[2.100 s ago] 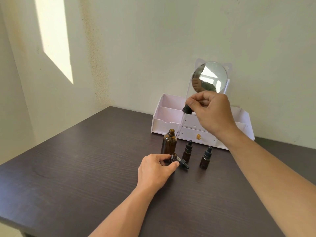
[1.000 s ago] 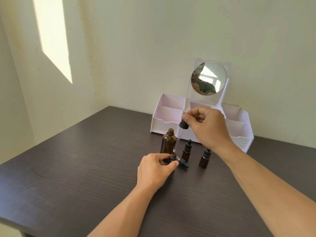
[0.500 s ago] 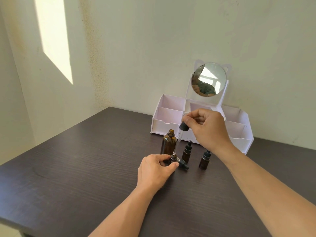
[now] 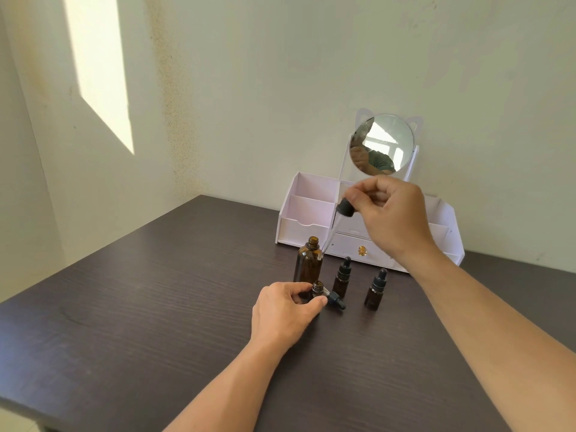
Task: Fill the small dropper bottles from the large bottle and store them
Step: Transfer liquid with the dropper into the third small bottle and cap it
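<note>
Lifted clear, dropper (image 4: 344, 210) pinched in right hand (image 4: 393, 215) fingers; left hand (image 4: 285, 313) grips small bottle (image 4: 317, 289).

A dark wood-grain table (image 4: 156, 307) carried 1 large brown bottle (image 4: 308, 263), 3 small bottles (image 4: 375, 289), 1 loose dropper cap (image 4: 336, 300) and, against the wall, a white organizer (image 4: 305, 213) with a round mirror (image 4: 382, 145).

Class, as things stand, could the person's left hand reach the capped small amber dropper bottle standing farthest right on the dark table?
Probably not yet: the left hand grips the open small amber bottle, though nothing blocks the capped small amber dropper bottle.
</note>
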